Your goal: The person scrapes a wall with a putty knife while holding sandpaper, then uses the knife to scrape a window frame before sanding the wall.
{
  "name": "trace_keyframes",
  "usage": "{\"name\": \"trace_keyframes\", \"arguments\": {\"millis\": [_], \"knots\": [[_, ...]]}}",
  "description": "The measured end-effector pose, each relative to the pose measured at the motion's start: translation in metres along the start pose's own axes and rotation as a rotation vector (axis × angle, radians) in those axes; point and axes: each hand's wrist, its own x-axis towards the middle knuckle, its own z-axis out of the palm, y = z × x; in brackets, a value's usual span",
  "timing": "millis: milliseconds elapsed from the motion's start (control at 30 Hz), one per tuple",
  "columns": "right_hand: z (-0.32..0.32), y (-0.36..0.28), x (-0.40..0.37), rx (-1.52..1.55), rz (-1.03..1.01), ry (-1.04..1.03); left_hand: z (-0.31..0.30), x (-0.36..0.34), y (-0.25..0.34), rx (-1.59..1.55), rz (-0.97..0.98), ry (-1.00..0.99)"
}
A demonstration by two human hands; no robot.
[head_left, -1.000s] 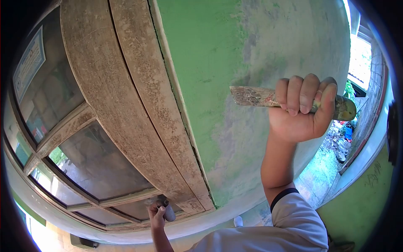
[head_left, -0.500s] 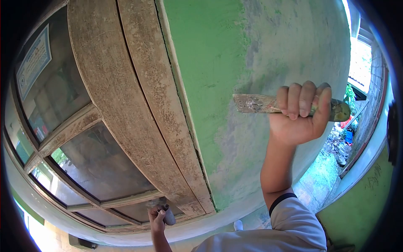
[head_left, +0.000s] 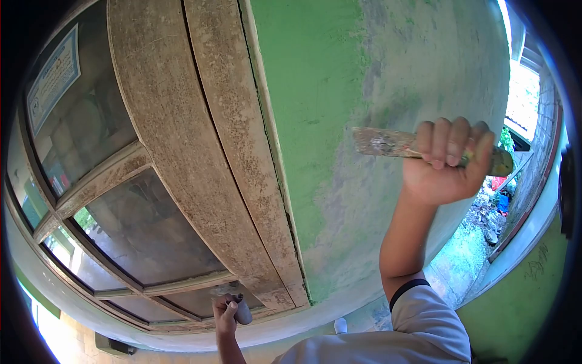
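My right hand (head_left: 451, 155) is raised at the right, its fingers wrapped round the handle of a worn flat scraper (head_left: 383, 142). The scraper's stained blade points left, over the wall (head_left: 339, 176), where green paint meets a pale, patchy grey-white area. Low in the view, my left hand (head_left: 226, 312) is closed round a dark grey object (head_left: 243, 312) with a curled upper edge; its exact kind is unclear. That hand is near the lower end of the weathered wooden frame (head_left: 182, 121) and its glass panes (head_left: 145, 230).
A paper with a blue border (head_left: 54, 79) shows behind the upper left pane. At the right are a bright outdoor passage (head_left: 461, 255) with rubble and a low green wall (head_left: 521, 291). A dark box-like object (head_left: 113, 344) lies at the bottom left.
My right hand and the scraper have shifted slightly right in view, and the blade is tilted a little more. The window frame also appears shifted slightly right. Both hands keep their hold.
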Motion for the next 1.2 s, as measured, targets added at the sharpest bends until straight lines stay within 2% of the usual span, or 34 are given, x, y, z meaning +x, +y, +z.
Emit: {"name": "trace_keyframes", "arguments": {"millis": [133,267,333,367,567,633,667,733,867,1033,1100,1200], "knots": [[-0.012,-0.034,0.011,-0.016,-0.072,-0.12,-0.002,-0.001,0.001,-0.007,-0.013,0.013],[-0.008,-0.005,-0.003,0.033,-0.07,-0.076,-0.005,0.0,0.0,-0.004,-0.008,-0.007],[-0.006,0.02,-0.011,0.097,0.084,0.021,-0.001,0.0,0.002,-0.026,-0.003,0.001],[-0.004,0.018,-0.011,0.097,0.087,0.024,0.002,0.0,0.004,-0.025,-0.006,0.003],[-0.002,-0.028,-0.002,0.004,-0.045,-0.081,0.0,-0.002,0.002,-0.026,0.034,0.01],[-0.004,-0.033,0.0,0.059,-0.155,-0.083,-0.001,-0.004,0.003,-0.009,0.036,0.068],[-0.006,-0.023,-0.004,0.058,-0.155,-0.084,-0.002,-0.004,0.001,-0.009,0.036,0.068],[-0.001,0.01,-0.012,0.055,0.001,0.037,-0.005,-0.003,-0.001,0.003,0.052,0.04],[0.003,0.012,-0.013,0.026,0.027,-0.029,0.003,-0.004,0.003,0.0,0.018,0.037],[0.0,-0.016,-0.001,0.011,-0.029,-0.01,0.006,-0.005,0.005,0.018,0.019,0.072],[-0.004,-0.03,0.004,0.038,-0.085,-0.081,0.002,-0.006,0.004,0.008,0.022,0.07],[0.005,0.007,-0.009,0.026,-0.08,-0.018,0.002,-0.007,0.003,-0.009,0.013,0.069]]}}
